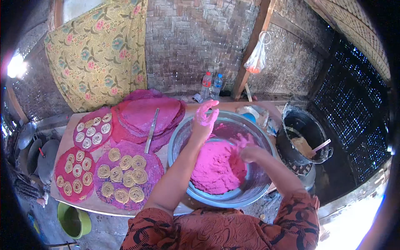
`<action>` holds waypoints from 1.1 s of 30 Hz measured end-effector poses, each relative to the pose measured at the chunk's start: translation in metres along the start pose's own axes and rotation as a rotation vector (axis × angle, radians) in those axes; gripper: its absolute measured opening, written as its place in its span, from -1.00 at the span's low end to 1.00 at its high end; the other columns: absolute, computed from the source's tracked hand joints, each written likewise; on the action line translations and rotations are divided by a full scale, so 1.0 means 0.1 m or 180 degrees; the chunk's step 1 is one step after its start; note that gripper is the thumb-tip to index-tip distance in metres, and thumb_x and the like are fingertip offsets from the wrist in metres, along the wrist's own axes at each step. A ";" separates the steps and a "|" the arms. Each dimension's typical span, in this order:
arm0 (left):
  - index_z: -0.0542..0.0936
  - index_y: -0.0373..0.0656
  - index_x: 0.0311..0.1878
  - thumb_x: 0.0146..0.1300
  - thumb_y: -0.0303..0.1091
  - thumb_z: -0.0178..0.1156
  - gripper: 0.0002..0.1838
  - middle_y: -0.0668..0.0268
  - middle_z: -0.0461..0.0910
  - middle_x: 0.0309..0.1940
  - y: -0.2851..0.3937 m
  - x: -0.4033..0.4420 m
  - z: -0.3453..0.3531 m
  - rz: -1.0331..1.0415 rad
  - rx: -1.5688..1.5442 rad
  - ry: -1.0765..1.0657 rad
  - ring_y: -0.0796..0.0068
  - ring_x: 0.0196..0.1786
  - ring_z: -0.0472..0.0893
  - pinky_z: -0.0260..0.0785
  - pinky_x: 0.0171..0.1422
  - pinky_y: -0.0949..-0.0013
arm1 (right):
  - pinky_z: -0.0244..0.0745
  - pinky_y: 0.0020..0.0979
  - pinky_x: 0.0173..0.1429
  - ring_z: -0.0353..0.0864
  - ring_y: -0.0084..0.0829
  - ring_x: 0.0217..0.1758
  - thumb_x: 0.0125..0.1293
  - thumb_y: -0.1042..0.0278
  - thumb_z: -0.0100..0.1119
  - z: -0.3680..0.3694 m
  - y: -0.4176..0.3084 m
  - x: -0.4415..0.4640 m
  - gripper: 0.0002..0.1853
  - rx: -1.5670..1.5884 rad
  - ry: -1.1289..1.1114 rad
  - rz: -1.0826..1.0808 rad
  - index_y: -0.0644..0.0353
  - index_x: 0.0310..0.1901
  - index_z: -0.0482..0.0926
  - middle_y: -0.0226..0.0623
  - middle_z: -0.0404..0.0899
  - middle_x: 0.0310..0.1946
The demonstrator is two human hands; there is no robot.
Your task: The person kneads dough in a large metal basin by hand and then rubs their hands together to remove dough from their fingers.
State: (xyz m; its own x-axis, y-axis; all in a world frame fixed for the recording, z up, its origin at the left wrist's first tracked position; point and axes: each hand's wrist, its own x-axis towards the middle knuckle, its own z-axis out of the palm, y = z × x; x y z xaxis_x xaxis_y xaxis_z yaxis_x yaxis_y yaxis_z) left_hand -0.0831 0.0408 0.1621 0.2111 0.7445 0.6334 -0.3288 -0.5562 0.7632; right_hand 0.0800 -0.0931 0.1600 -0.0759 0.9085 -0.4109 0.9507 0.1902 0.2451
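Observation:
A large grey-blue basin point(261, 195) holds a mound of bright pink dough point(214, 171), smooth in front and crumbly on its right side. Over the basin's far left rim, my left hand point(207, 116) is raised, its pink-smeared fingers apart and curved, holding nothing. Inside the basin, my right hand point(246, 150) is at the dough's right edge, also coated pink. Motion blurs its fingers, so their grip is unclear.
Round pink sheets point(141, 112) are stacked left of the basin, a long metal blade point(152, 129) on them. Coiled noodle nests point(128, 178) lie on other pink rounds. A black pot point(287, 137) with a spatula point(321, 146) stands right; two bottles point(206, 85) stand behind.

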 end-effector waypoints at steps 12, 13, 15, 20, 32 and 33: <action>0.24 -0.15 0.30 0.20 -0.25 0.16 -0.40 0.10 0.24 0.26 0.67 -0.28 0.37 0.1154 0.1531 -0.0690 0.17 0.39 0.11 -0.07 0.41 0.13 | -0.02 -0.03 0.38 0.06 -0.18 0.37 -0.01 -0.64 -0.39 -0.83 -0.11 -0.02 0.01 0.7655 0.1039 -0.2799 -0.13 0.40 -0.06 -0.35 0.06 0.35; 0.22 -0.16 0.30 0.20 -0.26 0.15 -0.39 0.07 0.21 0.28 0.78 -0.34 0.42 0.1137 0.1866 -0.0723 0.16 0.40 0.08 -0.10 0.41 0.11 | -0.01 -0.03 0.38 0.07 -0.18 0.36 -0.01 -0.64 -0.37 -0.74 -0.15 0.09 0.01 0.7804 0.1100 -0.2557 -0.14 0.40 -0.07 -0.36 0.06 0.35; 0.21 -0.18 0.31 0.21 -0.27 0.14 -0.38 0.04 0.18 0.30 0.75 -0.45 0.49 0.1127 0.2211 -0.0766 0.16 0.42 0.04 -0.13 0.42 0.10 | 0.04 -0.05 0.36 0.09 -0.19 0.36 0.04 -0.59 -0.29 -0.52 -0.18 0.31 -0.03 0.7605 0.1216 -0.2730 -0.14 0.40 -0.07 -0.39 0.02 0.37; 0.20 -0.19 0.30 0.29 -0.22 0.02 -0.45 0.04 0.05 0.37 0.45 -0.51 0.61 0.0800 0.1056 -0.1015 0.16 0.41 0.03 -0.28 0.45 0.09 | 0.01 -0.18 0.38 0.07 -0.25 0.38 0.24 0.02 -0.07 -0.29 -0.17 0.51 -0.24 0.6872 0.3110 -0.2521 0.00 0.41 -0.12 -0.31 -0.07 0.40; 0.17 -0.15 0.35 0.40 -0.14 -0.08 -0.47 0.55 0.30 -0.29 0.40 -0.45 0.53 -0.1645 -0.1820 -0.0273 0.73 -0.18 0.31 0.16 0.05 0.59 | -0.18 0.16 0.34 -0.07 0.06 0.41 -0.10 -0.04 0.37 -0.68 -0.17 0.10 0.03 0.2127 0.4906 0.0437 0.14 0.35 0.01 0.04 -0.01 0.34; 0.17 -0.15 0.35 0.40 -0.14 -0.08 -0.47 0.55 0.30 -0.29 0.39 -0.45 0.52 -0.1642 -0.1823 -0.0287 0.73 -0.18 0.31 0.16 0.05 0.59 | -0.18 0.16 0.35 -0.10 0.06 0.42 -0.09 -0.01 0.37 -0.69 -0.16 0.07 0.03 0.1988 0.4823 0.0516 0.13 0.36 -0.01 0.03 -0.06 0.36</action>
State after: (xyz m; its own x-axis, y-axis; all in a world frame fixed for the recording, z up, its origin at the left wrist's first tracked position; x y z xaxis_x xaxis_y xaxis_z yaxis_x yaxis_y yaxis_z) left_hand -0.0573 -0.0337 0.1703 0.5329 0.8107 0.2424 -0.5879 0.1487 0.7952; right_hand 0.0434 -0.0640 0.2133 0.1803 0.4881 0.8540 0.9157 0.2337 -0.3269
